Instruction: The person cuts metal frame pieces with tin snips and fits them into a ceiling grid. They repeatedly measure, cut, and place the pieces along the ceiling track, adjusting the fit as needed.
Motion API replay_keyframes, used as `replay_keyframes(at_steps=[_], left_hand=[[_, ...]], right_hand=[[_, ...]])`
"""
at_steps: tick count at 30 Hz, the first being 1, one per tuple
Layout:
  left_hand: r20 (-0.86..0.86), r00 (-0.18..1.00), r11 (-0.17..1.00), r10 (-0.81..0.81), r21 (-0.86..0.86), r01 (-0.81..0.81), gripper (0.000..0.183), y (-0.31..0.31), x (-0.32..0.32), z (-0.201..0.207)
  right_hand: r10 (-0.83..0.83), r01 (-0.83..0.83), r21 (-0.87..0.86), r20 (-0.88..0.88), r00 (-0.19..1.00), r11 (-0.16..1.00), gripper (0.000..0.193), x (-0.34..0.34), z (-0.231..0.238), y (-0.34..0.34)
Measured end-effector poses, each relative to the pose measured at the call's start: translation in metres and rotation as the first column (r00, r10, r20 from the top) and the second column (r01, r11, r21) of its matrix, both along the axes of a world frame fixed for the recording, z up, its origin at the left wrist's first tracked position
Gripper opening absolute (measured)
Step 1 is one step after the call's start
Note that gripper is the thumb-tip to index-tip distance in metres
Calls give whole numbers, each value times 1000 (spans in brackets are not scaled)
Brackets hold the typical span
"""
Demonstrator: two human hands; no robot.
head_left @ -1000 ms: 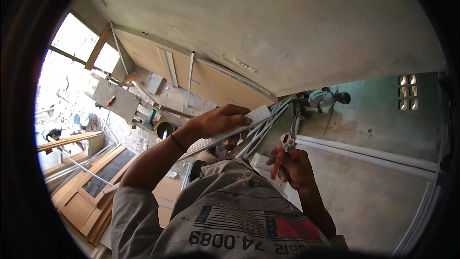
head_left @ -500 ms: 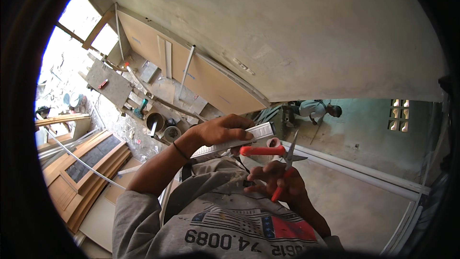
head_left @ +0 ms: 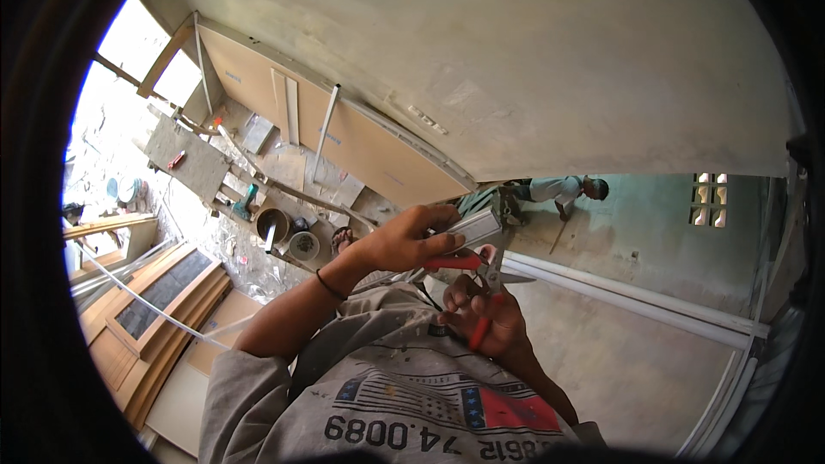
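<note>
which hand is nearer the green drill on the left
Left: the left hand, on the metal channel, is right of the drill; the right hand, holding red-handled snips, is farther right and lower.

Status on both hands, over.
Left fingers gripping metal channel. Right fingers on red-handled snips, blades open. One handle close to left thumb.

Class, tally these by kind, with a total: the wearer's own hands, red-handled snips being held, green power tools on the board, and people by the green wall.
Hands: 2 (left hand, right hand)
Red-handled snips: 1
Green power tool: 1
Person by the green wall: 1
Total: 5
</note>
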State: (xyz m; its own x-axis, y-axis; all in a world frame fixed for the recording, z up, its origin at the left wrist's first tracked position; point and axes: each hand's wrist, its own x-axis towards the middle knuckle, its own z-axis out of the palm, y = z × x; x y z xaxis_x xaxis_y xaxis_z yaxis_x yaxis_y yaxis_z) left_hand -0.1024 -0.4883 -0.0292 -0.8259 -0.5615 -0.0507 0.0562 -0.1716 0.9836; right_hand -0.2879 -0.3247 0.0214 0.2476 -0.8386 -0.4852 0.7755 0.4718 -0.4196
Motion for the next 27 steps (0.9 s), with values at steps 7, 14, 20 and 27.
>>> replay_keyframes(at_steps=[7, 14, 20, 27], left_hand=[[-40, 980, 981, 196, -6, -196, 34, 10, -12, -6], [-27, 995, 990, 92, 112, -88, 32, 2, 11, 2], [-146, 989, 925, 19, 379, 38, 34, 0, 22, 2], [-229, 972, 891, -42, 432, 140, 34, -6, 27, -12]], right_hand=[[-177, 177, 18, -27, 984, 984, 39, 30, 4, -13], [-142, 139, 53, 63, 988, 989, 47, 21, 17, -13], [-144, 112, 174, 183, 973, 978, 48, -17, 8, 1], [-226, 164, 660, 8, 974, 733, 58, -7, -19, 10]])
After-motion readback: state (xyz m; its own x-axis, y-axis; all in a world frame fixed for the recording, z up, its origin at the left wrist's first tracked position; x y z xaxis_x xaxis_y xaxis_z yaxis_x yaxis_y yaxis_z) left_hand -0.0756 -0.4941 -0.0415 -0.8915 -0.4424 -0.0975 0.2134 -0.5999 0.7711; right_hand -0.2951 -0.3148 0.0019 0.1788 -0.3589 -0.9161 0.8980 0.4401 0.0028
